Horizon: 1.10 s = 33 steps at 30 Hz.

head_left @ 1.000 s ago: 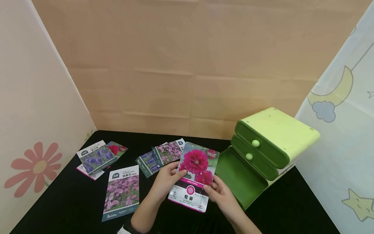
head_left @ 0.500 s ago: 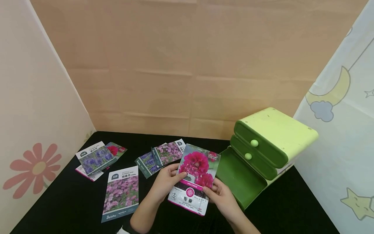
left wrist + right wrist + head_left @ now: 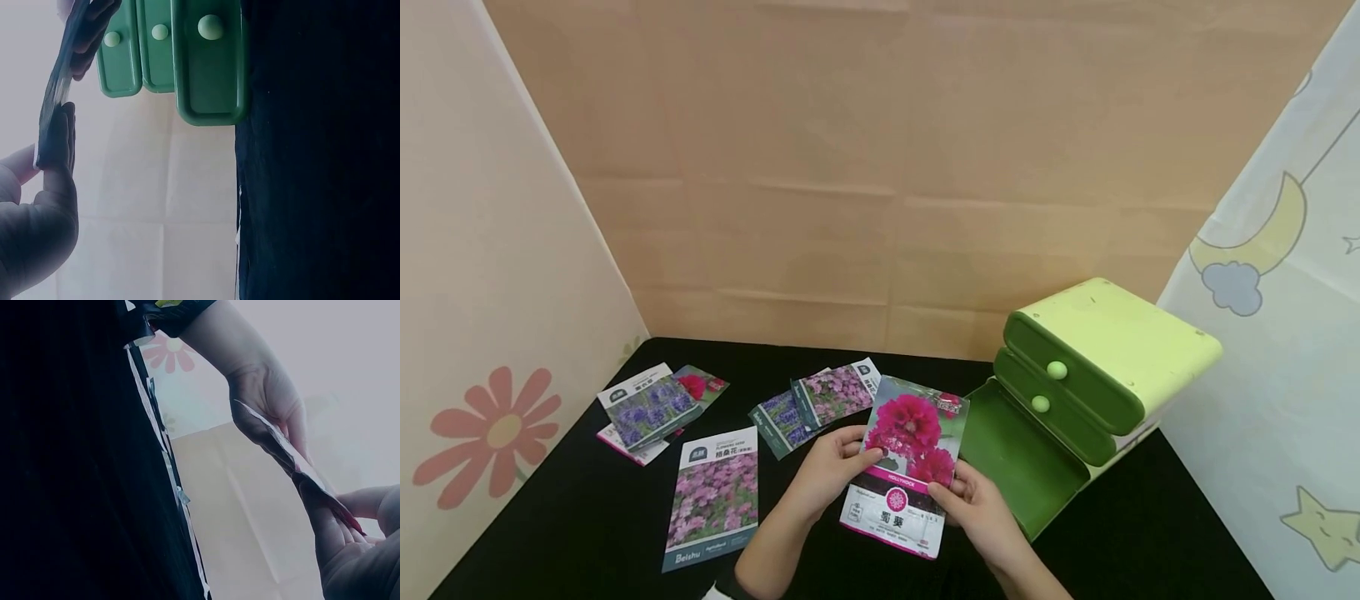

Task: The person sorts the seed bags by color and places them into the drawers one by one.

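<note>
A hollyhock seed packet (image 3: 904,467) with magenta flowers is held up over the black table, its front toward the head camera. My left hand (image 3: 829,468) pinches its left edge, thumb on the front and fingers behind. On the opposite edge my right hand (image 3: 981,508) grips it the same way. The left wrist view shows the packet (image 3: 57,84) edge-on between thumb and fingers of the left hand (image 3: 47,206). In the right wrist view it also appears edge-on, with the right hand (image 3: 356,544) at its lower end. The fingers behind the packet are mostly hidden in the head view.
A green drawer box (image 3: 1112,350) stands at the right, its bottom drawer (image 3: 1030,458) pulled out. A pink-flower packet (image 3: 711,500) lies left of my hands. Overlapping packets lie behind it, one pile (image 3: 651,408) far left and another pair (image 3: 835,392) at the middle back.
The hollyhock packet and both hands have shifted slightly down and to the right in the head view. Both hands keep their hold; the other packets and the drawer box stay put.
</note>
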Each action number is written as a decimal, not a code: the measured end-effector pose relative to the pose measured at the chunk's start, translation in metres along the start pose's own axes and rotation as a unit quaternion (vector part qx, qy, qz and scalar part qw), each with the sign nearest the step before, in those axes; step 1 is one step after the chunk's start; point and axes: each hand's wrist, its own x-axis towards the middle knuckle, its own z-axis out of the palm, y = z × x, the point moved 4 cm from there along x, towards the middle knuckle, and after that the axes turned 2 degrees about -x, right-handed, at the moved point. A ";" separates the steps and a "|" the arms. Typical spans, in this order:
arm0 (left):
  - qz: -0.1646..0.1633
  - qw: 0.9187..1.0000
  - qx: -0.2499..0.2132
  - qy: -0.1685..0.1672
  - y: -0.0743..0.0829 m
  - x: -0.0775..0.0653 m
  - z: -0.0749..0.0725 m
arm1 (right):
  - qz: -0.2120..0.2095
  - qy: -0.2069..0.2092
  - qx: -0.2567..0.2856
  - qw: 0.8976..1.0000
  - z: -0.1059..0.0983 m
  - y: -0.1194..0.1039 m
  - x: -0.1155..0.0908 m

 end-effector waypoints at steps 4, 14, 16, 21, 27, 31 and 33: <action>0.000 1.000 0.001 -0.001 -0.001 0.000 -0.001 | 0.003 0.005 0.002 1.000 -0.005 0.002 -0.003; 0.000 1.000 -0.029 -0.008 -0.005 0.003 -0.012 | 0.029 0.063 0.011 0.998 -0.024 0.009 -0.010; 0.001 0.999 -0.040 0.015 -0.003 0.001 -0.022 | 0.036 0.090 0.018 0.995 -0.032 0.008 -0.013; 0.009 0.994 -0.010 0.110 0.011 -0.007 -0.071 | 0.036 0.163 0.036 0.985 -0.055 0.006 -0.022; -0.008 0.974 0.120 0.191 0.038 -0.027 -0.145 | 0.035 0.177 0.076 0.981 -0.082 0.009 -0.028; -0.026 0.941 0.220 0.256 0.047 -0.034 -0.195 | 0.009 0.158 0.098 0.983 -0.093 0.013 -0.028; -0.041 0.918 0.267 0.291 0.047 -0.037 -0.221 | -0.006 0.147 0.111 0.983 -0.095 0.015 -0.028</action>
